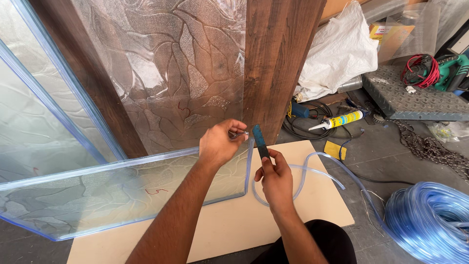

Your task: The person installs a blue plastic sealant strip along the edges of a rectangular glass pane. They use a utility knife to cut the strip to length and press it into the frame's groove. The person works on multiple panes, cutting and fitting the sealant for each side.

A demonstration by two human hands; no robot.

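While the patterned glass pane (122, 188) lies flat on the tan board (229, 230) at the near left, the left hand (221, 142) is closed on the clear plastic edging (248, 161) at the pane's far right corner, fingers curled together and pinching it. The right hand (274, 177), just to the right, is clamped on a narrow dark blade (260, 141) that stands upright and slightly tilted, its tip close to the left hand's fingertips. The edging runs along the pane's rim, turns down the right edge, then loops loose over the board to the right and trails across the floor to a coil of blue-tinted tubing (430, 220) at the near right. A dark wooden door frame (278, 58) with textured glass (171, 63) stands upright at the far side. Further right lie a sealant tube (342, 120), a white sack (337, 49), a chain (430, 146) and a green power tool (452, 71) on a metal plate (415, 100).
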